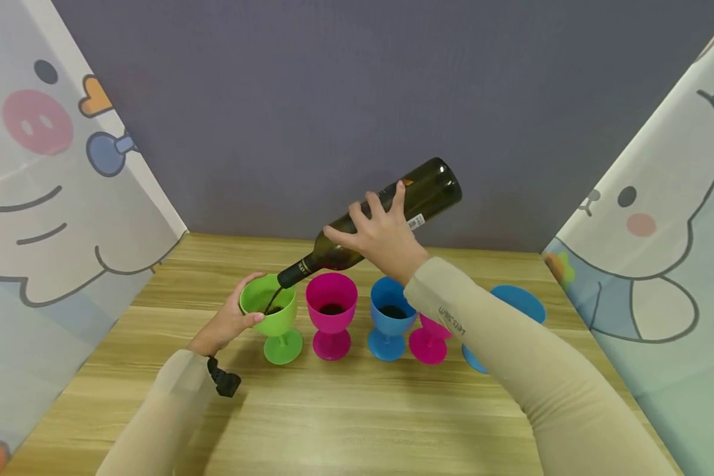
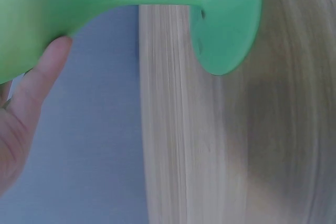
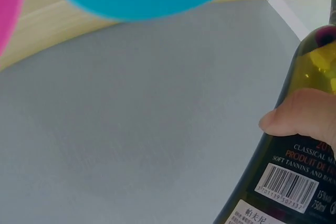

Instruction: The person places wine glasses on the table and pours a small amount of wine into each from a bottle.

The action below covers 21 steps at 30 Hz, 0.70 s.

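My right hand [image 1: 387,231] grips a dark green wine bottle [image 1: 431,192], tilted with its neck down to the left. From its mouth, a thin dark stream falls into the green goblet [image 1: 282,324], where a little dark liquid shows at the bottom. Fingers and thumb of my left hand [image 1: 229,320] hold that goblet's bowl from the left side. In the left wrist view the goblet's round foot [image 2: 226,24] is at the wooden table. The right wrist view shows my thumb [image 3: 299,114] across the bottle above a printed label with a barcode [image 3: 286,187].
Right of the green goblet stand a pink goblet [image 1: 332,324] and a blue goblet [image 1: 387,324], both with dark liquid inside. Another pink goblet [image 1: 430,344] and another blue goblet [image 1: 517,301] are partly hidden by my right arm. A grey panel [image 1: 333,99] rises behind the wooden table [image 1: 333,416].
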### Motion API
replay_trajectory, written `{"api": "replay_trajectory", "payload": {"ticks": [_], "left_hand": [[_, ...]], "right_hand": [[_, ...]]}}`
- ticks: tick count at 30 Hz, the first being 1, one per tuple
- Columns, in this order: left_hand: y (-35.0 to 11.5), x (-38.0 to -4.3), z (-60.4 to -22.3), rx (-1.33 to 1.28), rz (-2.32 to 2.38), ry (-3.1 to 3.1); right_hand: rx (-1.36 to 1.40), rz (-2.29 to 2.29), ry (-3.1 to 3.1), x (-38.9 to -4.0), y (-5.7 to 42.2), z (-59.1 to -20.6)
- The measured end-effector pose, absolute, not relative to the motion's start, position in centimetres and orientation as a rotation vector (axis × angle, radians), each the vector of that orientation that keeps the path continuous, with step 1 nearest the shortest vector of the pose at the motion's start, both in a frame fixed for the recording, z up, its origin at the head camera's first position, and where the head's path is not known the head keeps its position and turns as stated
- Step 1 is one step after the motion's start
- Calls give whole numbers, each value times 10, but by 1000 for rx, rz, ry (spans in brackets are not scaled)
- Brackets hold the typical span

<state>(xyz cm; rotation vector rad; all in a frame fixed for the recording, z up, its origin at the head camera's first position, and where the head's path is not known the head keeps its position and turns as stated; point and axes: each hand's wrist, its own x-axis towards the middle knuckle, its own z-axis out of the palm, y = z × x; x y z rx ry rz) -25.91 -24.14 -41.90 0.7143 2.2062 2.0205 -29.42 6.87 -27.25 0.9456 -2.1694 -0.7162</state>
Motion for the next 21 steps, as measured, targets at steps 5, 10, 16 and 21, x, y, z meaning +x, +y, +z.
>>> {"api": "replay_trajectory", "payload": {"ticks": [5,10,16,21], "left_hand": [[-240,-258,-417,698,2016,2223],[-240,-257,-417,687,2017,2231],[-240,-257,-419,683,2047,2203],[-240,-256,-419,661,2042,2228]], "right_hand": [[923,-748,-2179,-293,68,-267],[939,-766,-2193,-290,64,-265],[956,-818,-2195,-286,61,-258],[935,-844,-2160,-287,60,-254]]}}
